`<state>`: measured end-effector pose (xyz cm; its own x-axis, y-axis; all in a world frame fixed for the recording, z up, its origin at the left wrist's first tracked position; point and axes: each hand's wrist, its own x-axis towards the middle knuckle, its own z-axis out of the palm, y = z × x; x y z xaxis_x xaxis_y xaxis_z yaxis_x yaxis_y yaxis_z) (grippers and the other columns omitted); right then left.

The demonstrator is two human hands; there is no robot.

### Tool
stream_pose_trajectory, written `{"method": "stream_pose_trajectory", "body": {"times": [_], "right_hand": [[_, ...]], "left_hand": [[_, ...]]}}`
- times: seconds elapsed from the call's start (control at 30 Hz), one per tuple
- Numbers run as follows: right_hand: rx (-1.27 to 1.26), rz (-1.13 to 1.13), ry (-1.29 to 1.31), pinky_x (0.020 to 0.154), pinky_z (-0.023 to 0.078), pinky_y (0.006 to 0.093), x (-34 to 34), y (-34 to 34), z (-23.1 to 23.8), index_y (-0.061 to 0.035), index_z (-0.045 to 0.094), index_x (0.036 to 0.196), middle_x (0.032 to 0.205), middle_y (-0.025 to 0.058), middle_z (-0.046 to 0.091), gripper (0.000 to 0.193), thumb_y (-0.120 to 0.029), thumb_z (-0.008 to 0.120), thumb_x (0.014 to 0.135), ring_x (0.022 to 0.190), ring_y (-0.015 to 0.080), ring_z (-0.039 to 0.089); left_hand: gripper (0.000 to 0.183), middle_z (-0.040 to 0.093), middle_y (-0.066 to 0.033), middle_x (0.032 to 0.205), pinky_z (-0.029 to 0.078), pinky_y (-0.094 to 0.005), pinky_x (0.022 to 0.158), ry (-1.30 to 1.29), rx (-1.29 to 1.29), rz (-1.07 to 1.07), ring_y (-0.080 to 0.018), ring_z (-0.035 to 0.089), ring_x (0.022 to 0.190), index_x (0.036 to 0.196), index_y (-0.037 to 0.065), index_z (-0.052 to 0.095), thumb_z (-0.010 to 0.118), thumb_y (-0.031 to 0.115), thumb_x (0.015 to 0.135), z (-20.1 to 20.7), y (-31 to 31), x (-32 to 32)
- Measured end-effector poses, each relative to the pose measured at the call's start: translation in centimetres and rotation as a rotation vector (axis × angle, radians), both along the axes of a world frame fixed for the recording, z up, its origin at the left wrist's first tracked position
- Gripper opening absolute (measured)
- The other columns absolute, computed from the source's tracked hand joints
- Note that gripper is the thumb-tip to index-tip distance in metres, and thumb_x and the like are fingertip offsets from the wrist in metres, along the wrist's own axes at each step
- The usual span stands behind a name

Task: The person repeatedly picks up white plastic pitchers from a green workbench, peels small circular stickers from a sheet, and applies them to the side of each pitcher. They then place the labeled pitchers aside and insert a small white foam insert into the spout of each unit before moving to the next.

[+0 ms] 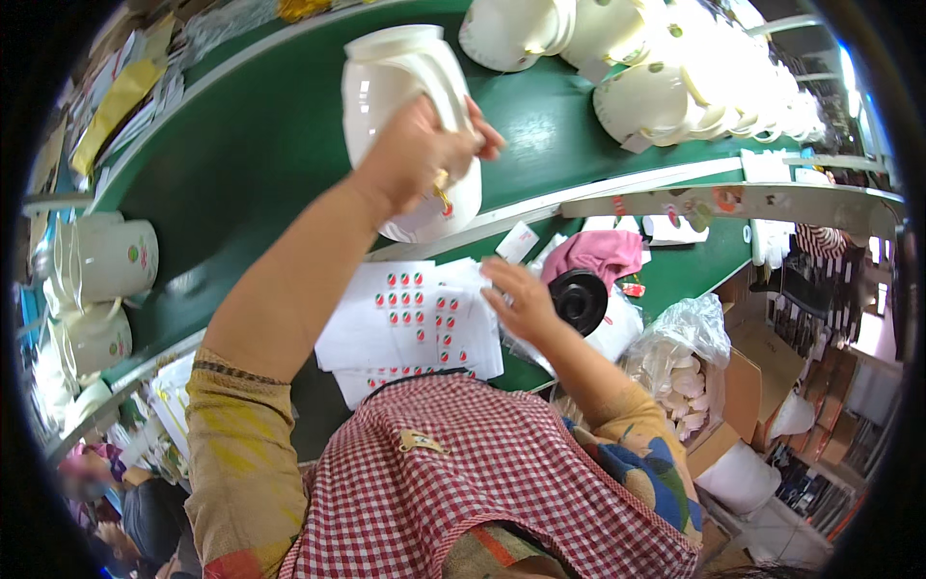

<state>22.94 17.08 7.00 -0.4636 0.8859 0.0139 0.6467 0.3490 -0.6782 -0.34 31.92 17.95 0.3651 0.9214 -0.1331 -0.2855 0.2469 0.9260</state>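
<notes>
Over the green bench, a tall white jug (371,92) hangs tilted in my left hand (410,159). The fingers of that hand are closed round its handle, and a small red-and-green mark shows on the lower side. My right hand (523,297) holds nothing visible; its fingers are stretched and apart at the right edge of some white sticker sheets (352,333) with rows of small red-and-green round stickers. Beyond its fingertips lies a white card (518,242). Just right of it sit a black round dish-like thing (579,302) and a pink cloth (600,254).
Many white pots (641,101) crowd the far right of the green belt (241,145). Several more white pots (121,259) stand at the left. A raised rail (733,200) runs along the right. A cardboard box (738,396) with plastic-wrapped white pieces stands at the lower right.
</notes>
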Motion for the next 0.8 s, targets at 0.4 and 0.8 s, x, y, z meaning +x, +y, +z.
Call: {"method": "stream_pose_trajectory", "body": {"times": [0.4, 0.8], "right_hand": [[-0.23, -0.189, 0.195, 0.083, 0.052, 0.0409, 3.2, -7.0, -1.6, -0.0046, 0.067, 0.108, 0.105, 0.0172, 0.068, 0.025, -0.017, 0.065, 0.086, 0.096, 0.035, 0.065], [-0.311, -0.057, 0.281, 0.088, 0.05, 0.0374, -0.3, -4.8, -1.7, -0.0036, 0.067, 0.108, 0.106, 0.0159, 0.068, 0.024, -0.008, 0.067, 0.085, 0.101, 0.0309, 0.065]], "left_hand": [[0.023, 0.068, -0.0161, 0.095, 0.05, -0.0381, 0.081, 0.57, 0.651, -0.372, -0.0316, 0.066, 0.091, 0.102, 0.001, 0.058, 0.065, 0.017, 0.087, -6.5, 7.1, 16.3], [0.039, 0.065, -0.0099, 0.113, 0.05, -0.0398, 0.089, 0.645, 0.581, 0.048, -0.0312, 0.063, 0.103, 0.118, 0.011, 0.057, 0.066, 0.02, 0.081, -8.7, 0.1, 1.2]]}}
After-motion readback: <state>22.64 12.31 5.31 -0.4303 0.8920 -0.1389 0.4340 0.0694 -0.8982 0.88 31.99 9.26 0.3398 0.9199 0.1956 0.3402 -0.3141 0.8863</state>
